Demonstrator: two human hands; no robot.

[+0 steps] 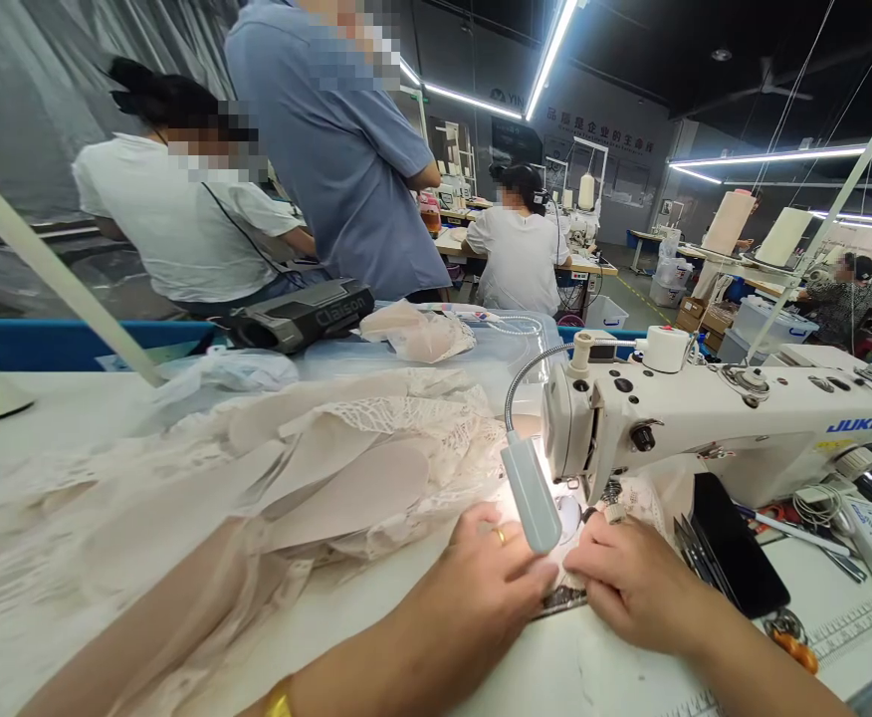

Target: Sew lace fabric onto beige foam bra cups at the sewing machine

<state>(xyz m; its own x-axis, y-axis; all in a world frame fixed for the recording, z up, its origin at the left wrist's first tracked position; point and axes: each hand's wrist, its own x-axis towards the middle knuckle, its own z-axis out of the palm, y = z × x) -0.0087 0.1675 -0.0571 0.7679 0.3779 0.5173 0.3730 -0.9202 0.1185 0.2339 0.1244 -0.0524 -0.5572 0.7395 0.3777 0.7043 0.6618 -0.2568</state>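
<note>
A white JUKI sewing machine [712, 408] stands on the table, its needle end over a small piece of pale lace fabric [571, 533]. My left hand [485, 573], with a ring on one finger, lies at the left of the needle area, fingers closed on the fabric. The grey head of a gooseneck lamp [532, 493] hides part of its fingertips. My right hand [634, 578] pinches the fabric's right side, just below the presser area. Beige lace and mesh garment pieces [346, 478] spread in a heap left of my hands.
Right of the machine bed lie a black phone [739, 548], tweezers [697, 558] and orange-handled scissors [794, 647]. A dark Claison box [302, 317] and a clear plastic bin [421, 358] border the table's far side. Several people work beyond; one in blue [338, 149] stands.
</note>
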